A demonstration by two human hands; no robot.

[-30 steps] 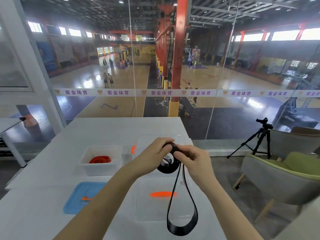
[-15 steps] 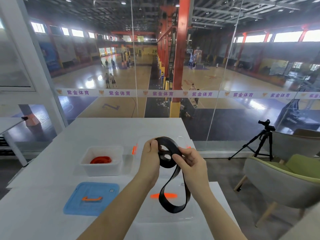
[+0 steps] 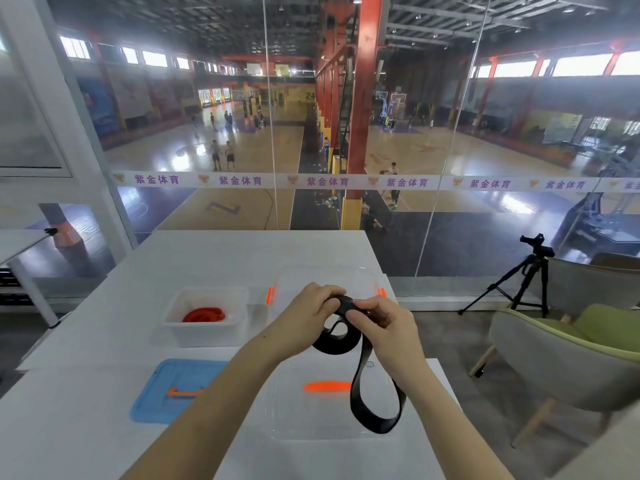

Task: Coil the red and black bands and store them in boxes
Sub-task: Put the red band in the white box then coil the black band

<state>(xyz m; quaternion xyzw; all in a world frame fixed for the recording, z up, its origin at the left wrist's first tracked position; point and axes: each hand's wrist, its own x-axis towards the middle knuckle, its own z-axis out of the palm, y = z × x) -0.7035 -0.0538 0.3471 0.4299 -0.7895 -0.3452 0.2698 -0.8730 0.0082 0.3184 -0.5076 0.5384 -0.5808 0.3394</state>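
Both hands are up over the bench (image 3: 221,258), working the black band (image 3: 349,336) in mid-air. Left hand (image 3: 304,315) has its fingers (image 3: 330,299) closed round the wound part of the coil, pinching it from the top so the turns don't spring apart. Right hand (image 3: 388,327) fingers are clamped on the band just beside that, at the top of the coil where the free length leaves it, prob. to feed the next turn on w/ some tension.

Coil is only part done: one small ring between the hands, and a long loose loop hangs down below the right wrist, dangling in front of the clear box (image 3: 287,414) w/ the orange handle (image 3: 327,386). Holding it high lets the slack hang straight instead of dragging or twisting on the bench, I'd guess.

Red band (image 3: 204,315) is already coiled and lying in the white box (image 3: 207,332), left of the hands, box open. Blue lid (image 3: 173,393) lies flat on the bench just nearer than it, likely that box's lid, parked close for closing later.

A second clear piece w/ orange clips (image 3: 271,294) sits behind the hands; can't tell if it's lid or box.

So red looks stored, lid off; black is mid-coil, not boxed yet.
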